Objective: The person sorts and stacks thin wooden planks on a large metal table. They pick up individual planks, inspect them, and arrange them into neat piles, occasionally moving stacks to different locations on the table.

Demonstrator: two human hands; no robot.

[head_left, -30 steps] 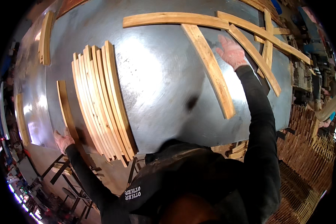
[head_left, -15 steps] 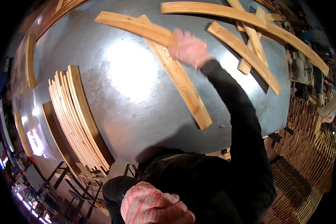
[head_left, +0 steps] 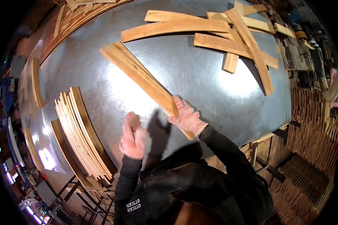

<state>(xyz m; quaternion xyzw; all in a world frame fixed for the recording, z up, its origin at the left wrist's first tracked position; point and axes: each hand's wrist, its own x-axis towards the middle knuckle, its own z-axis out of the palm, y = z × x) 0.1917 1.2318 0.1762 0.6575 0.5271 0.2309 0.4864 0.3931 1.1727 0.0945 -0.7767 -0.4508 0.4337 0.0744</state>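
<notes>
My right hand, in a pink-and-white knit glove, is closed round the near end of a wooden slat. This slat runs diagonally to the far left, its far end slightly blurred. Beneath it lies a second slat, mostly covered, with its near end showing below my hand. My left hand, gloved alike, hovers over the metal table left of the slats. Its thumb and fingers look apart, somewhat blurred, and nothing is in them.
Curved slats lie crossed in a loose heap at the far right. A row of slats stands on edge at the left, with single slats beyond it. Stacked wood strips are right of the table.
My right hand has drawn the slat nearer, bringing it nearly in line over the lower one. My left hand has come up from the lower edge to above the table. The view has shifted.
</notes>
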